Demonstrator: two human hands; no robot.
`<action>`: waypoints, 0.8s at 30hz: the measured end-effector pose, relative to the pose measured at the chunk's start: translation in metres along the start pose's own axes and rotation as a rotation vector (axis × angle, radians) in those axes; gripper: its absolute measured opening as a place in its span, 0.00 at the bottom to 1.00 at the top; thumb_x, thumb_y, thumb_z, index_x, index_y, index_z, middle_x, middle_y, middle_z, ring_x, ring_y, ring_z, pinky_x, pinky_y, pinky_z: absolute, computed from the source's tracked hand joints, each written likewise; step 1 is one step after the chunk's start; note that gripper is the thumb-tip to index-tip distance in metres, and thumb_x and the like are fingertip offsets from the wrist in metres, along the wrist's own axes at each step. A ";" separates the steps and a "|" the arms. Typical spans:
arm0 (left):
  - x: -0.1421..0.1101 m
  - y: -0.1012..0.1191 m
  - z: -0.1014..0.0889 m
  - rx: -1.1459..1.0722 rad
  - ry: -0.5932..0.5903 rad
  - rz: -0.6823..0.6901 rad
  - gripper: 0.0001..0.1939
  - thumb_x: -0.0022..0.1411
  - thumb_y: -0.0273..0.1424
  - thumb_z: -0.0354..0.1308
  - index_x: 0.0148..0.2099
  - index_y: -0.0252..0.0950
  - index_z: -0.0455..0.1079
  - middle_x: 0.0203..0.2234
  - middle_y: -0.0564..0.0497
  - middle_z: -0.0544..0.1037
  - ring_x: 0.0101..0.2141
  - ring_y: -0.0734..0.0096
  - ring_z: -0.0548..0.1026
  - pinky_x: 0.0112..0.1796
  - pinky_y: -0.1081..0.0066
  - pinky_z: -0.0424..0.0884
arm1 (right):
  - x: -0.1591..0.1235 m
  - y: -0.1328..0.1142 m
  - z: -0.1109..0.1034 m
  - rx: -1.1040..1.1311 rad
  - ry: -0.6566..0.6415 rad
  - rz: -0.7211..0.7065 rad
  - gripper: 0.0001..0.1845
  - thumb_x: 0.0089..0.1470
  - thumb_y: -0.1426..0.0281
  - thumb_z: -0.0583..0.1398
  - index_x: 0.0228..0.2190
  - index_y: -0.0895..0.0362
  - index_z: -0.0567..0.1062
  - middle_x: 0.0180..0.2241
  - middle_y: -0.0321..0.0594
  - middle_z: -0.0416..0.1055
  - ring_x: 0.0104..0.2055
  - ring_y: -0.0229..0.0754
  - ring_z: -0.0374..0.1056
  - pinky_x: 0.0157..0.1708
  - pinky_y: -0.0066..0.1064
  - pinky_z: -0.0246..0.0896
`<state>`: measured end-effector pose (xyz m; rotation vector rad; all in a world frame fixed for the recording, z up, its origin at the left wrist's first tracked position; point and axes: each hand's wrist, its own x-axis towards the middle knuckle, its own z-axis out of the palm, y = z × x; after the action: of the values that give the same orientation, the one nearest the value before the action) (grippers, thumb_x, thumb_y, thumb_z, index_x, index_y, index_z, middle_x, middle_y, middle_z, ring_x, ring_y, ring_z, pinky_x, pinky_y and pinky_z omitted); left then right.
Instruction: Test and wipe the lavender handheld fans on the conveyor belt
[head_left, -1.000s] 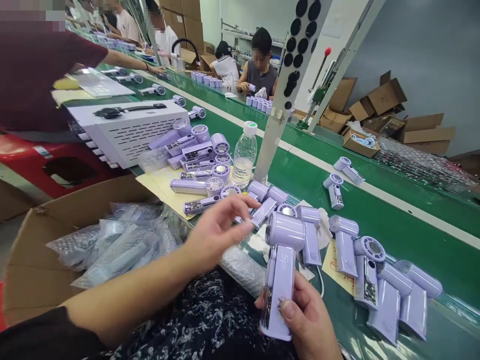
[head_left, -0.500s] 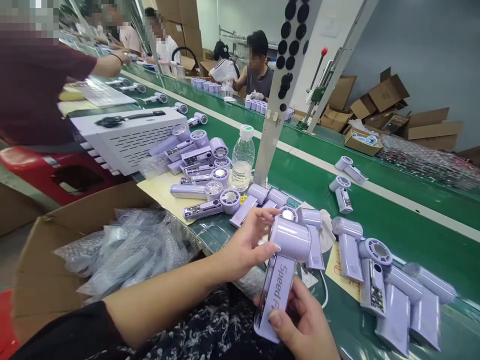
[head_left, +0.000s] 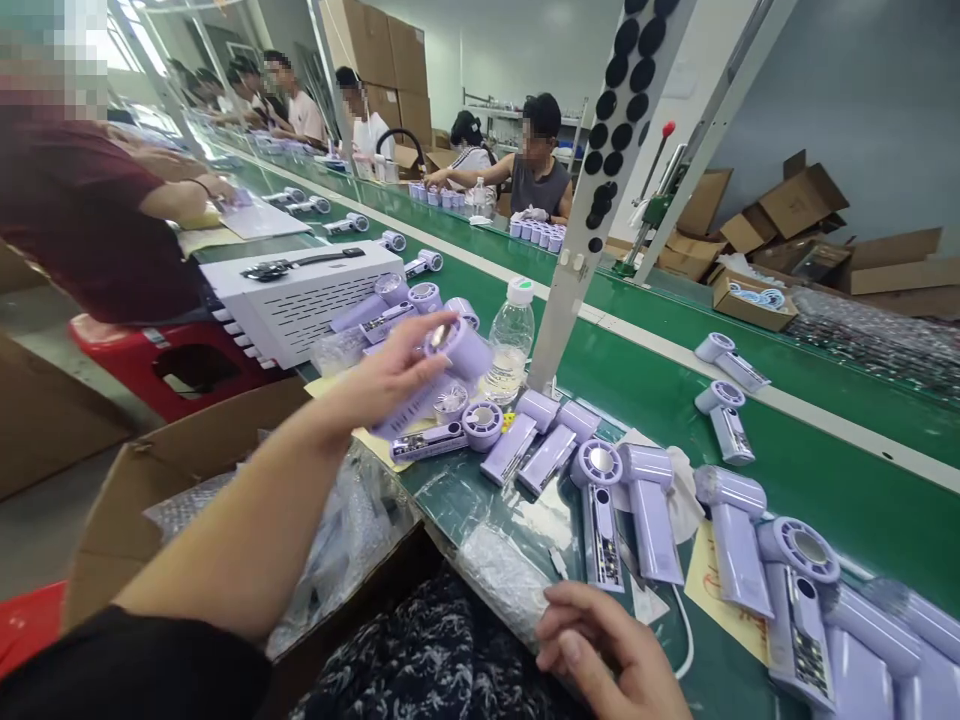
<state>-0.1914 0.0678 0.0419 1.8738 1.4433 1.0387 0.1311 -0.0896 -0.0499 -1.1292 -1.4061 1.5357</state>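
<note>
My left hand (head_left: pixel 394 375) is closed on a lilac handheld fan (head_left: pixel 465 352), gripping it near its round head. The fan is slightly blurred, above a group of similar fans (head_left: pixel 427 440) left of the water bottle (head_left: pixel 510 335). My right hand (head_left: pixel 607 650) is low at the table's near edge, fingers loosely curled and thumb apart, holding nothing visible. Its fingertips are by a clear bubble-wrap bag (head_left: pixel 502 575). Just beyond it lies a fan with a bare circuit board (head_left: pixel 602 520), beside a closed-handle fan (head_left: pixel 652 510).
More fans (head_left: pixel 799 600) lie at the right. A carton (head_left: pixel 112 540) of bubble bags stands at lower left. A white vented box (head_left: pixel 315 310), a perforated post (head_left: pixel 577 260) and a green conveyor belt (head_left: pixel 645 370) are farther off. A co-worker (head_left: pixel 82 210) sits at left; others work across the belt.
My left hand has carried the fan up and left, over the fan group. My right hand has let go of it and stays low near the table edge. The view has shifted slightly.
</note>
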 end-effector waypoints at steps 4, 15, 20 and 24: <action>0.041 -0.022 -0.023 0.669 -0.006 0.026 0.32 0.74 0.42 0.44 0.74 0.34 0.51 0.65 0.36 0.64 0.62 0.45 0.65 0.61 0.46 0.62 | -0.002 -0.009 -0.005 -0.045 0.023 0.010 0.22 0.62 0.50 0.62 0.46 0.54 0.78 0.37 0.44 0.81 0.34 0.43 0.78 0.40 0.32 0.72; 0.082 -0.091 -0.012 0.760 0.080 0.380 0.43 0.71 0.51 0.34 0.67 0.18 0.62 0.63 0.29 0.67 0.65 0.49 0.61 0.66 0.48 0.51 | 0.021 -0.104 -0.145 -0.825 0.621 0.074 0.18 0.66 0.62 0.54 0.46 0.60 0.76 0.39 0.48 0.81 0.38 0.45 0.78 0.41 0.38 0.75; 0.077 -0.092 -0.012 0.734 0.064 0.247 0.43 0.69 0.50 0.37 0.70 0.17 0.54 0.67 0.28 0.59 0.67 0.43 0.57 0.66 0.45 0.49 | 0.102 -0.125 -0.232 -1.136 0.695 0.220 0.09 0.66 0.67 0.60 0.41 0.60 0.78 0.45 0.45 0.78 0.47 0.45 0.74 0.51 0.44 0.70; 0.070 -0.091 -0.016 0.729 0.060 0.153 0.40 0.71 0.47 0.39 0.72 0.19 0.48 0.68 0.29 0.55 0.68 0.43 0.54 0.66 0.45 0.48 | 0.152 -0.104 -0.241 -1.292 0.531 0.367 0.12 0.65 0.63 0.63 0.44 0.59 0.77 0.47 0.43 0.76 0.46 0.44 0.74 0.47 0.42 0.73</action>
<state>-0.2449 0.1590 -0.0044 2.4963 1.9097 0.6739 0.3061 0.1432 0.0350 -2.4072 -1.8281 0.2473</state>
